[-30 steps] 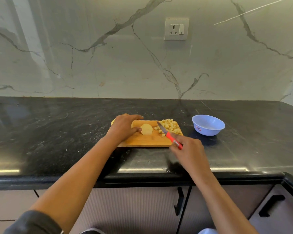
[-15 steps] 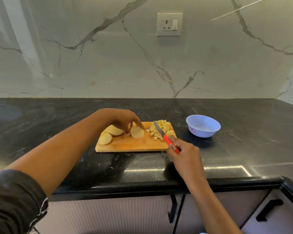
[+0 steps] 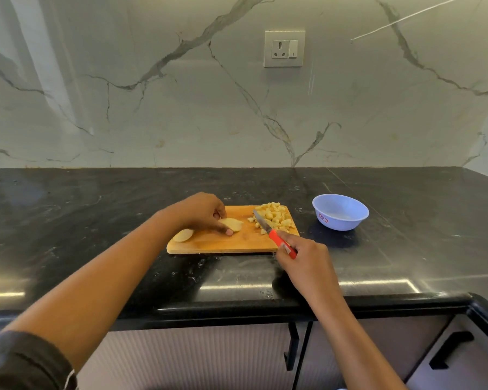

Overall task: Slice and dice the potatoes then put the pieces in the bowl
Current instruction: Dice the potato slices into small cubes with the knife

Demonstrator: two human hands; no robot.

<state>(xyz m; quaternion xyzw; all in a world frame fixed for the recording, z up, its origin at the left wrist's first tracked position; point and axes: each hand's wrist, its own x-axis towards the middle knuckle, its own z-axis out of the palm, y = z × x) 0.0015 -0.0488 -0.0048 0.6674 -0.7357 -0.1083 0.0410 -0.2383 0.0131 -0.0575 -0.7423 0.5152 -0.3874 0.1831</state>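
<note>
1. Head view: a pale, peeled potato piece [image 3: 233, 224] lies flat near the middle of a rectangular wooden cutting board [image 3: 226, 244] on the glossy black stone counter [image 3: 96, 220]. Its long axis runs left to right, along the board.
2. The left hand [image 3: 202, 212] arches over this piece. Its grip is closed on it, with curled fingers behind and the thumb tip at the near edge.
3. A second potato piece [image 3: 183, 235] rests on the board's left end, just beside that hand.
4. The right hand [image 3: 307, 260] has its grip wrapped around the red handle of a small knife [image 3: 282, 243]. The blade points away and to the left, its tip at the heap of diced potato cubes [image 3: 276, 218] on the board's right end.
5. A round light-blue plastic bowl [image 3: 340, 211] stands upright on the counter, to the right of the board and apart from it.
6. Hard to make out:
   - The left hand covers the left end of the held piece.
   - The handle's butt is hidden in the right palm.
   - Whether the blade touches the board is unclear.
   - The bowl's red label is too small to read.
</note>
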